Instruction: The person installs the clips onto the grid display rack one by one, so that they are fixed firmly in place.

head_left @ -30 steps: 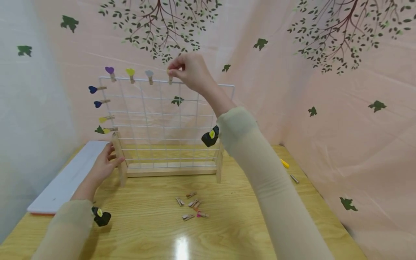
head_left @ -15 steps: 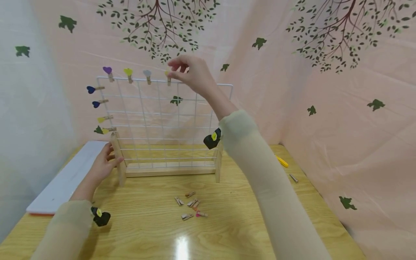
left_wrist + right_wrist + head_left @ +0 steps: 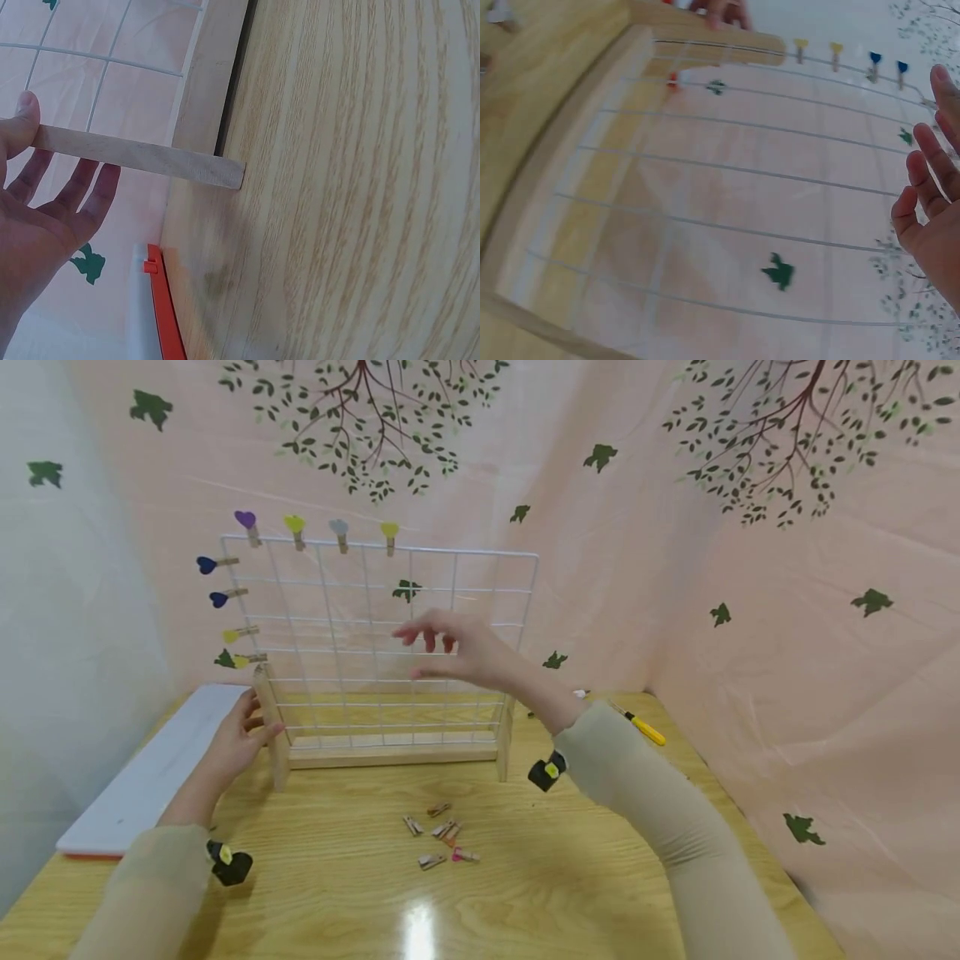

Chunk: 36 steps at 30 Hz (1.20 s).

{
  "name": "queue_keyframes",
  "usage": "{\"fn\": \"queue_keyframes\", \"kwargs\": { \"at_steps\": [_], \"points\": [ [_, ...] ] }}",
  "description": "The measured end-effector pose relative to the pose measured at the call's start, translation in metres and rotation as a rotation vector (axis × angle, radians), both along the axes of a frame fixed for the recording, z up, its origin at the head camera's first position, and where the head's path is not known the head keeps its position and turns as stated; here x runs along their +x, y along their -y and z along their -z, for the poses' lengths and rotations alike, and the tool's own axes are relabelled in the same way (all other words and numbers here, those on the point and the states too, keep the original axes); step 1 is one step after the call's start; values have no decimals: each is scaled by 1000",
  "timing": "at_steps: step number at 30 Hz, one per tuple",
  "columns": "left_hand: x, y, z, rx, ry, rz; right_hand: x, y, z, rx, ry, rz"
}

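Note:
A white wire grid (image 3: 365, 585) stands upright in a wooden stand (image 3: 393, 752). My left hand (image 3: 236, 743) holds the stand's left post (image 3: 150, 156), thumb on one side and fingers on the other. With nothing in it, my right hand (image 3: 472, 647) hovers before the grid, fingers loosely bent and apart from the thumb. Along the top wire sit clothespins with hearts: purple (image 3: 246, 520), yellow (image 3: 295, 524), grey (image 3: 340, 529) and, furthest right, another yellow clothespin (image 3: 390, 535). Blue-heart clothespins (image 3: 207, 565) and yellow-heart clothespins (image 3: 232, 635) are clipped down the left edge.
Several loose clothespins (image 3: 446, 829) lie on the wood-grain table (image 3: 345, 877) in front of the stand, one with a pink heart (image 3: 458, 855). A white board (image 3: 150, 768) lies at the left. A yellow-handled tool (image 3: 647, 729) is at the back right.
My right hand has let go of the rightmost yellow-heart clothespin on the top wire and come down in front of the grid. My left hand stays on the post.

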<state>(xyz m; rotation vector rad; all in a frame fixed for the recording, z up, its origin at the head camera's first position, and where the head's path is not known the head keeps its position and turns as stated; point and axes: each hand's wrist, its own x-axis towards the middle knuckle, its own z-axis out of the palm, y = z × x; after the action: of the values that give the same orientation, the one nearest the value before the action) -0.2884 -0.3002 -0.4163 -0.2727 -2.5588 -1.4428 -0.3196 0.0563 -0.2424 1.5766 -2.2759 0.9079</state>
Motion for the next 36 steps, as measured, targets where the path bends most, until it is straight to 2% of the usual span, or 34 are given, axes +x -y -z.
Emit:
{"fn": "queue_keyframes", "kwargs": {
  "at_steps": [6,9,12,15,20,25,27,36],
  "points": [
    [-1,2,1,-3,7,0,7,-11,99,168,142,-41],
    [-1,3,0,5,8,-3,11,-11,140,237,232,-57],
    [0,4,-1,14,6,-3,14,-10,173,311,270,-65],
    [0,4,-1,21,-1,-2,15,-7,195,382,275,-88],
    [0,2,0,31,-8,8,12,-1,212,481,251,-168],
    [-1,0,-1,20,-2,16,10,7,218,539,201,-276],
    [-1,0,-1,10,-1,10,9,10,218,542,212,-296],
    [0,0,-1,16,6,12,13,16,216,573,251,-208]
  ]
}}
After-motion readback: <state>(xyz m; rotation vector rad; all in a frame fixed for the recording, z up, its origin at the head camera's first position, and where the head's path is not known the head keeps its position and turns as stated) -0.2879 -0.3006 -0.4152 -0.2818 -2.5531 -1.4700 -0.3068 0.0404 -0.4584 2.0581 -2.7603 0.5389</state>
